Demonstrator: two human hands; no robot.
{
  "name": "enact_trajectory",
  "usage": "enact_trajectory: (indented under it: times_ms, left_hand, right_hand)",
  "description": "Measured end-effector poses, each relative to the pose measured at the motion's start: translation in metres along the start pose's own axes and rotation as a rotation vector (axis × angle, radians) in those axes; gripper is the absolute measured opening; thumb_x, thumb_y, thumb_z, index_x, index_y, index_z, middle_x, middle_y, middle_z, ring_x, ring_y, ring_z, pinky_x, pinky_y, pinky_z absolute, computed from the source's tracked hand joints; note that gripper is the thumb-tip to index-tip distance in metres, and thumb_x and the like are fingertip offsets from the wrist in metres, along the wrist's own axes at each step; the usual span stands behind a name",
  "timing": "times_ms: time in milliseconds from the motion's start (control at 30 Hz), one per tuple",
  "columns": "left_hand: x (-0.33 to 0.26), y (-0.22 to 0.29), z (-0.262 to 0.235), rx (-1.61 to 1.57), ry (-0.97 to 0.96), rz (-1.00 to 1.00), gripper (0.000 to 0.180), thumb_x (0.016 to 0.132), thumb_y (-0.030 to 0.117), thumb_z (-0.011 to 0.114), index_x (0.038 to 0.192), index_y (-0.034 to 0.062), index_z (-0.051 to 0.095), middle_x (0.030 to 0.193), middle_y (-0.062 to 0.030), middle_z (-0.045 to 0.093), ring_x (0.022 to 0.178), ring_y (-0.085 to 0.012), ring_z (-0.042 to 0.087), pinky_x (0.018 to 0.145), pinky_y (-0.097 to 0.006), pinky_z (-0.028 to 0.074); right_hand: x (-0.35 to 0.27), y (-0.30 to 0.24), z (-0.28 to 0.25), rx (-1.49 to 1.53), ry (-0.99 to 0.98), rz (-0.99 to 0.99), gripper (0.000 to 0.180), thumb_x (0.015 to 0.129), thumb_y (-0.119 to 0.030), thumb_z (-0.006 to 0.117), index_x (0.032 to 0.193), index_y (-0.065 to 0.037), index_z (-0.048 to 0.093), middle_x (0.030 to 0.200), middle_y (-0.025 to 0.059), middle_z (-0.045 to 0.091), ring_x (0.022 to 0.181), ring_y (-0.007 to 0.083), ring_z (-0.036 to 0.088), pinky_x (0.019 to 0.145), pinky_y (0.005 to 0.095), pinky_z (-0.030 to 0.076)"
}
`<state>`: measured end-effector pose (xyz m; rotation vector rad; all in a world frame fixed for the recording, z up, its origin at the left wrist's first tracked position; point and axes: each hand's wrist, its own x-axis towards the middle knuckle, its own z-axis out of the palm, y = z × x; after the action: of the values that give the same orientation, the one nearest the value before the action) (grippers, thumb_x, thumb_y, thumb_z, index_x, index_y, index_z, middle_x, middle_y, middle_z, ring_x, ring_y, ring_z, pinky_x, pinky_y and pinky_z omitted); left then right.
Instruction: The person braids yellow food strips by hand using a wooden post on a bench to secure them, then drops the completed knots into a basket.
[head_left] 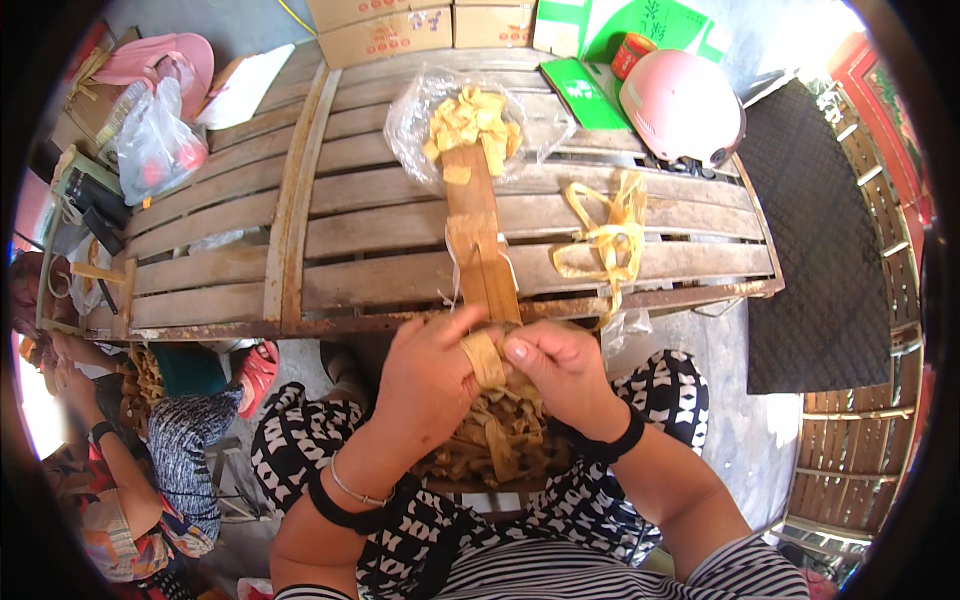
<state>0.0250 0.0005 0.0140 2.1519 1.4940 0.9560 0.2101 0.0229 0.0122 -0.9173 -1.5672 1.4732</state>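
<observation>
Above my lap, both hands work close together at the near end of a wooden board (480, 235). A flat, pale yellow strip (486, 362), looped into a band, sits between them. My left hand (425, 375) is closed on its left side, index finger reaching forward. My right hand (560, 368) pinches at its right side, thumb on top; what lies under those fingers is partly hidden. Just below the hands, a heap of tan, ribbon-like strips (500, 445) rests in a container between my knees.
The board lies across a slatted wooden table (380, 235). A clear plastic bag (408, 125) holds yellow folded pieces (470, 118). Yellow plastic ties (615, 235) lie right, below a pink helmet (680, 105). Cardboard boxes (390, 38) stand behind. At left, another person's hand (75, 385) shows.
</observation>
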Motion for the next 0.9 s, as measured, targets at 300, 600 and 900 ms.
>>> enact_trajectory:
  times_ms: [300, 600, 900]
  left_hand:
    - [-0.005, -0.007, 0.003, -0.302, -0.097, 0.048, 0.009, 0.078, -0.002, 0.065, 0.087, -0.0022, 0.068, 0.11, -0.0139, 0.066, 0.108, -0.0288, 0.063, 0.095, -0.043, 0.047]
    - [-0.001, -0.017, -0.013, -1.174, 0.006, -0.385, 0.019, 0.09, 0.004, 0.063, 0.108, -0.0035, 0.062, 0.109, -0.0112, 0.066, 0.1, -0.0194, 0.064, 0.088, -0.031, 0.052]
    - [-0.013, -0.018, 0.011, -1.367, -0.048, -0.671, 0.014, 0.086, 0.001, 0.067, 0.09, 0.0042, 0.054, 0.064, -0.0053, 0.056, 0.044, -0.0115, 0.049, 0.044, -0.024, 0.041]
  right_hand:
    - [-0.002, 0.001, -0.006, -0.418, -0.22, 0.076, 0.024, 0.096, -0.025, 0.054, 0.091, -0.005, 0.065, 0.066, 0.0119, 0.063, 0.054, 0.0285, 0.059, 0.053, 0.0341, 0.047]
    - [-0.003, -0.001, -0.016, 0.499, -0.35, 0.64, 0.052, 0.1, -0.052, 0.048, 0.089, -0.004, 0.064, 0.058, -0.0065, 0.039, 0.051, 0.0042, 0.028, 0.048, 0.0214, 0.019]
    - [0.002, 0.001, -0.014, 0.272, -0.195, 0.638, 0.031, 0.094, -0.033, 0.067, 0.086, -0.004, 0.067, 0.061, -0.0052, 0.05, 0.051, 0.0032, 0.036, 0.046, 0.0199, 0.026]
